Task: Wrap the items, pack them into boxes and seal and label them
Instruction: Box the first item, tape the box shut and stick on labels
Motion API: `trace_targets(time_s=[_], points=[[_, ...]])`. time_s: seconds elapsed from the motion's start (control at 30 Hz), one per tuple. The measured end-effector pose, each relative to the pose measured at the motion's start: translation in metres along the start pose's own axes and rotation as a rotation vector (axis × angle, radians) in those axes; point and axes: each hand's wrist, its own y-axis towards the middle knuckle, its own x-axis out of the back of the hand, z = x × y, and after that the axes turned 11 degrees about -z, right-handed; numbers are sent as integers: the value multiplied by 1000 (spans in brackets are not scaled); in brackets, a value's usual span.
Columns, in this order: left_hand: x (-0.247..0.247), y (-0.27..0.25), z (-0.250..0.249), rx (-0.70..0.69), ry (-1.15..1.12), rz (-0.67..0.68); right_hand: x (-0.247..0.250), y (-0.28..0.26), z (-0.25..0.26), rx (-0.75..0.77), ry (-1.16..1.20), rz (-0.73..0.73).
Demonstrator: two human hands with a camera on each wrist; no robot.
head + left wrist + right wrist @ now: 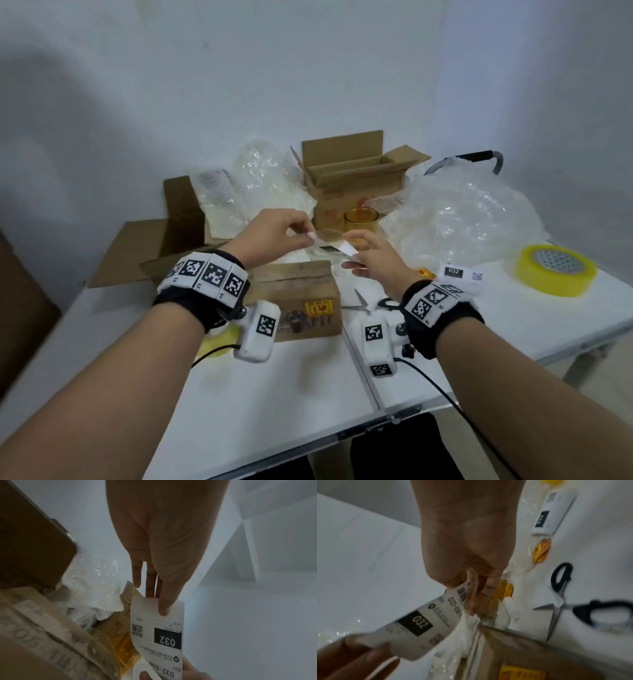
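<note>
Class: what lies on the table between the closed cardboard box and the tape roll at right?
Scissors and a spare label, seen in the head view.

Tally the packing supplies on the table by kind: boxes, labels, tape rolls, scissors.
Cardboard boxes: 3 (sealed box, open box, opened box at left)
Shipping labels: 2 (held label, label on table)
Tape rolls: 2 ()
Scissors: 1
Total: 8
</note>
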Motion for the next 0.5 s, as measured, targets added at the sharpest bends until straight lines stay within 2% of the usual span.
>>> trace_targets(time_s=[0.13, 0.27, 0.37, 0.5], points=[[18, -10, 16, 240, -175, -114, -16, -3, 9, -157, 330, 122], [23, -17, 23, 476, -428, -252, -20, -4, 10, -316, 543, 251], [23, -23, 20, 625, -608, -317, -21, -6, 9, -319, 526, 302], [17, -31, 21, 770, -722, -322, -23, -10, 6, -211, 447, 208]])
